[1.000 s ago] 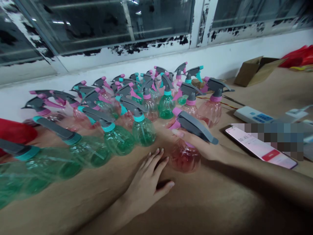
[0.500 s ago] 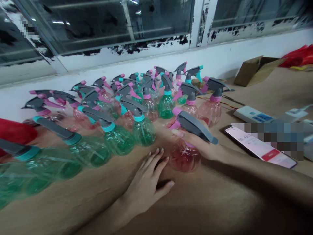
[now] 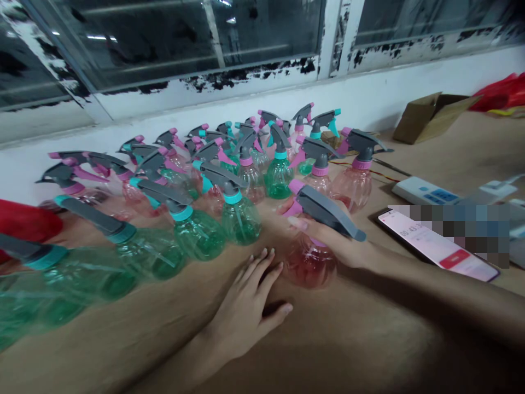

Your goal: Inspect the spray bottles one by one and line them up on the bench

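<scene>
the right hand [image 3: 342, 243] covers most of the pink collar and neck of the pink spray bottle [image 3: 310, 268], and its fingers, partly hidden behind the gray sprayer head, are closed around that neck. the bottle stands upright on the brown table [image 3: 344, 339], just beyond the fingertips of the left hand [image 3: 244, 306]. its ribbed, rounded body is see-through, with darker red low down; whether that is liquid is hard to tell. the nozzle tip and trigger are pink, and the long gray head slants down over the wrist. the left hand lies palm down, fingers extended, thumb spread, holding nothing. green spray bottles [image 3: 200, 235] stand to its left, the nearest cut off by the frame edge; the crowded sprayers behind overlap too much to count. a pixelated patch hides part of the smartphone [image 3: 435, 243], near the white power strip [image 3: 424, 191].
</scene>
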{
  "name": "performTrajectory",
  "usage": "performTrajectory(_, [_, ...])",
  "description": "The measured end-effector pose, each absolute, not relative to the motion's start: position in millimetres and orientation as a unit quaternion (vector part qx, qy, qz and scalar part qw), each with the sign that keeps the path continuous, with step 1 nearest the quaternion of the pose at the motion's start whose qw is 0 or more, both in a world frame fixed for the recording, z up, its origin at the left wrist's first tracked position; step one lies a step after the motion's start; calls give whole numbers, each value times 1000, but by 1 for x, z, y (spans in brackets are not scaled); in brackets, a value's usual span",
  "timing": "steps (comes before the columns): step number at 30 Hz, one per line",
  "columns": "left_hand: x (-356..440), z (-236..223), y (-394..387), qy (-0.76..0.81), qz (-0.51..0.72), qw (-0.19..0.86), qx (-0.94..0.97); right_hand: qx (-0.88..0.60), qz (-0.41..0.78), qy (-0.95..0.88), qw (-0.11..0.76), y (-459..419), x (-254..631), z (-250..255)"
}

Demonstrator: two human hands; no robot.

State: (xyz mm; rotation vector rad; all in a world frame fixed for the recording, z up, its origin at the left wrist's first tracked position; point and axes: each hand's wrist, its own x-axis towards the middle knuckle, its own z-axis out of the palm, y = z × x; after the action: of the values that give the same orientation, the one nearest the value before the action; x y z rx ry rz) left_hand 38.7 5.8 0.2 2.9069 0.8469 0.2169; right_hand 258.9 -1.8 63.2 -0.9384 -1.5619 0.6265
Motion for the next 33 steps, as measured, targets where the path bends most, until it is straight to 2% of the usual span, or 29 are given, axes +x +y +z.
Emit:
performTrajectory(9, [38,1,6,278,76,59,956,-454,263,-668,528,-6,264,62])
performTrajectory(33, [37,-1,7,274,81,62,956,-389,270,-675,566,-4,261,63])
